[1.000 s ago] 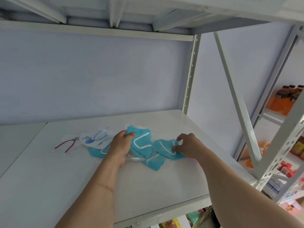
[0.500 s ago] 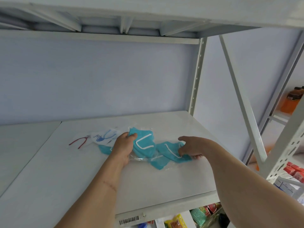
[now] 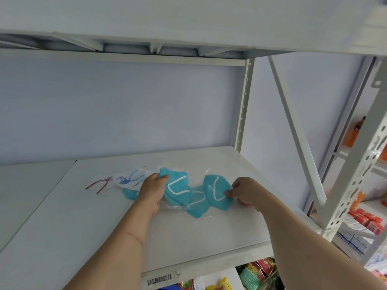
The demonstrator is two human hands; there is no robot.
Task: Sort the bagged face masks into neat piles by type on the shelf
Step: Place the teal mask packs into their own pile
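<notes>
Several teal face masks in clear bags lie in a row on the white shelf (image 3: 88,231). My left hand (image 3: 151,190) grips the left one, a teal mask (image 3: 178,189), at its top corner. My right hand (image 3: 246,192) pinches the right edge of another bagged teal mask (image 3: 215,192), raised slightly off the shelf. A third teal mask (image 3: 196,210) lies flat between and below them. Another teal mask (image 3: 129,194) peeks out behind my left wrist. A white bagged mask with blue print (image 3: 130,178) lies at the left.
A clear bag holding a mask with red straps (image 3: 98,184) lies at the far left. The upper shelf hangs close overhead. A diagonal brace (image 3: 297,135) and upright post (image 3: 356,164) bound the right side. Packaged goods fill neighbouring and lower shelves.
My right hand has closed on the right teal mask and lifted its edge, turning it upright. My left hand keeps its hold. The view has tilted upward slightly.
</notes>
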